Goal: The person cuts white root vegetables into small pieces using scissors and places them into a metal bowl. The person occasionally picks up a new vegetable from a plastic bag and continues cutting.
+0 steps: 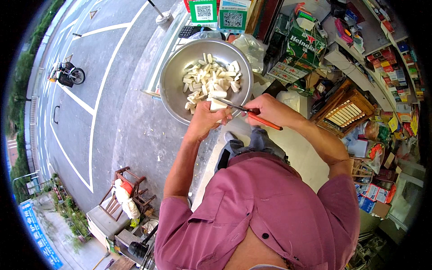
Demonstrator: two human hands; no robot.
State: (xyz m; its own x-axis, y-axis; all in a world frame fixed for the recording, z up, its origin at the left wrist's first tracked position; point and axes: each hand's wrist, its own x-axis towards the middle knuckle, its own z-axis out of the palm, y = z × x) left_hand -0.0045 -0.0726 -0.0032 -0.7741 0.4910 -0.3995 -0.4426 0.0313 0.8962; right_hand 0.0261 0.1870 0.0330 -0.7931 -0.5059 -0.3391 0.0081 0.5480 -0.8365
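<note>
A wide steel bowl [167, 92] in front of me holds a heap of cut white pieces [208, 76], pale like peeled root vegetable; their exact kind I cannot tell. Over the near rim, my left hand [209, 118] grips a larger white chunk [218, 105]. My right hand [272, 110] holds a knife [264, 121] with a red-orange and dark handle. Its thin blade reaches left to the top of the chunk, just above my left fingers. Part of the handle sticks out below my right hand.
Behind the bowl stand two payment signs [203, 13] and a dark keypad [191, 31]. A clear plastic bag [249, 50] and green beer cartons [303, 42] are to the right. A wooden abacus-like frame [346, 112] leans farther right. A wooden chair [126, 191] stands lower left.
</note>
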